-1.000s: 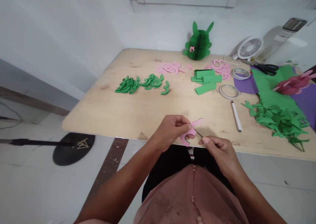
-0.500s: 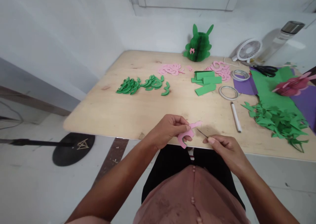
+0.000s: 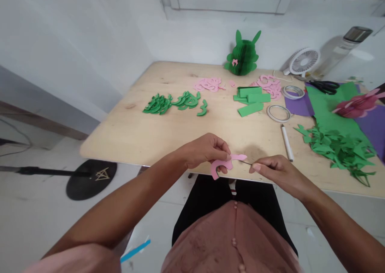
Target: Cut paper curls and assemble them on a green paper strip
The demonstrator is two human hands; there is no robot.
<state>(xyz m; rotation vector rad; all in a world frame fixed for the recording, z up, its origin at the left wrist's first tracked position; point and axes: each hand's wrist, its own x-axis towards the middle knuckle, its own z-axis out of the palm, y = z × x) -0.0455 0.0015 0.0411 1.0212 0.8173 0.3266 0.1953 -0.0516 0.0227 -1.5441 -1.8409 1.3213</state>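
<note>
Left hand (image 3: 206, 150) pinches curved pink paper cutout (image 3: 222, 165) over near table edge (image 3: 150, 157); right hand (image 3: 275, 172) fingers closed on thin dark strip (image 3: 246, 162), just right of cutout, pointing leftward at its tip; hands near.

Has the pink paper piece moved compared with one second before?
Yes. The pink paper piece in the left hand has tilted flatter and shifted toward the table's near edge.

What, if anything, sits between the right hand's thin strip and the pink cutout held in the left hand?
Nothing visible. The right hand pinches a thin dark strip whose tip meets the pink cutout held by the left hand. Both are above the table's near edge; the white pen lies off to the right.
</note>
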